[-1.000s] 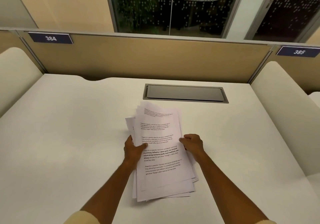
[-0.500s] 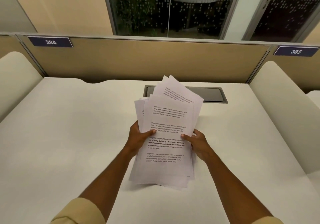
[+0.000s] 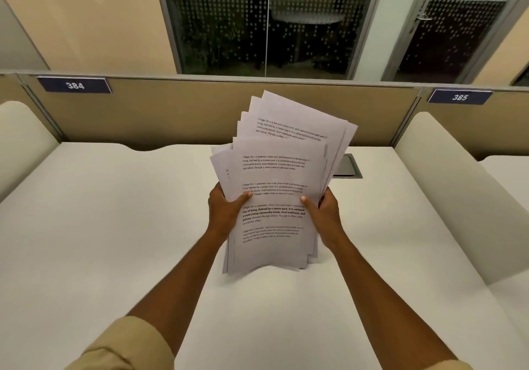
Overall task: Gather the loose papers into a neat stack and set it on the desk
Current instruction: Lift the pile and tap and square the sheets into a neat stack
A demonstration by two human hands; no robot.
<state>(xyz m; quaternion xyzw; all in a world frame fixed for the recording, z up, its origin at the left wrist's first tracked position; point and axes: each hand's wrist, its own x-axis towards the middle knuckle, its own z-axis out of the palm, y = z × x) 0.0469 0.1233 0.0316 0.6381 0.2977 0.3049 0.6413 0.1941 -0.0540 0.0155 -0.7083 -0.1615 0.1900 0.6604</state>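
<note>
Papers: a loose sheaf of white printed paper sheets (image 3: 274,198), held upright and tilted away from the camera above the middle of the white counter (image 3: 100,226).
Stack state: uneven; the upper sheets fan out toward the right, corners stepping past one another, and the bottom edges are ragged too.
Bottom edge: seems to touch or sit just above the counter, though the view does not settle which.
Print: short blocks of black text on the front sheet, one block in bold; the wording is too small to read with confidence.
Left hand (image 3: 226,212): grips the left edge of the sheaf at about mid-height, thumb laid across the front sheet, the other fingers hidden behind the paper.
Right hand (image 3: 325,215): grips the right edge at about the same height, thumb pointing inward on the front, fingers curled round the back.
Sleeves: a beige sleeve cuff (image 3: 123,346) shows at the left forearm near the lower edge.
Behind the papers: a grey metal cable hatch (image 3: 347,166) set in the counter, mostly covered by the sheaf.
Divider: a tan partition panel (image 3: 171,112) along the far edge, with dark blue number plates reading 384 (image 3: 75,85) and 385 (image 3: 459,97).
Sides: rounded cream side panels (image 3: 446,175) flank the counter.
</note>
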